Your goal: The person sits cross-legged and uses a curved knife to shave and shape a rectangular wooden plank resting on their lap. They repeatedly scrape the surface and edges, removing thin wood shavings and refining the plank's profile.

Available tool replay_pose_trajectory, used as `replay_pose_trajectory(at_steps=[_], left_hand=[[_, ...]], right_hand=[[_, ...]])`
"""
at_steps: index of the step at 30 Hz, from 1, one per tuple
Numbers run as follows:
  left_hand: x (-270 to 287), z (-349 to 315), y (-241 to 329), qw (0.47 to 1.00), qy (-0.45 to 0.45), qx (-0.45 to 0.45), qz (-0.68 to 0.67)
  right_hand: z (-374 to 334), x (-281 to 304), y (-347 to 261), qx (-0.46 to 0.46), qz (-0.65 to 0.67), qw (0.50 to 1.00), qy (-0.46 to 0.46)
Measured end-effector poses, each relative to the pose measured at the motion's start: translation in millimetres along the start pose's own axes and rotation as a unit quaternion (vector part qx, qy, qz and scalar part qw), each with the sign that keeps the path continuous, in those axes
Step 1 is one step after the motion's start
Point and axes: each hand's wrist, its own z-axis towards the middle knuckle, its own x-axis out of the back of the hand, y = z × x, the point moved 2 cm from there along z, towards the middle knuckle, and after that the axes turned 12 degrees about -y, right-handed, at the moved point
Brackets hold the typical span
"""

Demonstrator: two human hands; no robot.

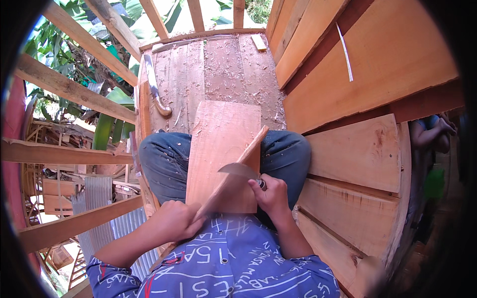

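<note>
My left hand (pixel 180 219) is closed around the near end of a narrow wooden strip (pixel 256 141), which slants up and away to the right. In my right hand (pixel 272 194) is a knife (pixel 235 170) with a short curved blade, its fist wrapped round the handle. The blade lies across the strip about midway along, pointing left; whether it bites into the wood I cannot tell. Under both, a wide flat board (pixel 218 124) rests across my lap between my bent knees. The strip's near end is partly hidden by my left fingers.
A machete (pixel 152 82) lies on the plank floor (pixel 221 64) at the far left, among scattered shavings. A small wood block (pixel 258 42) sits at the back. Wooden rails (pixel 74 94) border the left; a plank wall (pixel 348 149) stands right. Another person (pixel 431 136) shows partly beyond it.
</note>
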Motion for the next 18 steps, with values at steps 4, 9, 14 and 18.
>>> replay_pose_trajectory(at_steps=[4,9,14,18], left_hand=[[-1,11,-2,0.998,0.027,-0.051,0.021],[8,27,-3,0.992,0.076,-0.097,-0.009],[4,32,-4,0.992,0.025,-0.068,-0.099],[-1,41,-9,0.979,0.025,-0.069,-0.191]], right_hand=[[7,23,17,-0.036,-0.002,0.999,0.041],[-10,3,-14,0.047,-0.034,0.997,-0.048],[11,29,24,-0.108,-0.012,0.992,0.067],[-4,18,-8,0.006,-0.045,0.999,-0.02]])
